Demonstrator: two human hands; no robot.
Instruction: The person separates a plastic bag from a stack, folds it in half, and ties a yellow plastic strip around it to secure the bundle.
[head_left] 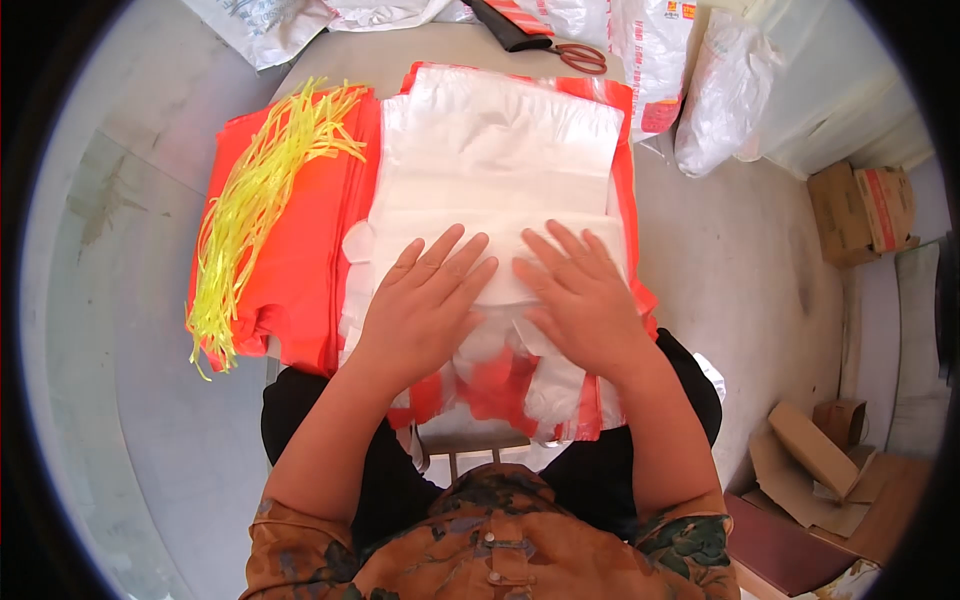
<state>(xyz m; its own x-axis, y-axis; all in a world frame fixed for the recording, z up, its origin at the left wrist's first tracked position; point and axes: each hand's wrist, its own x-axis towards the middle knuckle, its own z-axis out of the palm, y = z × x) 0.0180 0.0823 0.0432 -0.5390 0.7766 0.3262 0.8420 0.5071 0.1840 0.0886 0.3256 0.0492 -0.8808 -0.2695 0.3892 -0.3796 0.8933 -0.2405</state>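
Note:
Both palms lie flat on a stack of white plastic bags (pixel 500 140) in front of me. My left hand (pixel 425 300) has its fingers stretched out and a little spread over the white film. Across from it, my right hand (pixel 582 285) rests the same way, fingers apart. Neither hand grips anything. Red plastic (pixel 622 200) shows along the right and far edges of the stack, and red and clear bag ends hang over the near edge. To the left, a pile of red plastic bags (pixel 290 250) carries a bundle of yellow strips (pixel 262 200).
Scissors with dark red handles (pixel 582 58) lie at the far table edge beside a black object (pixel 508 30). White sacks (pixel 725 90) stand beyond, at the far right. Cardboard boxes (pixel 862 212) and flattened cardboard (pixel 810 470) are on the floor at right.

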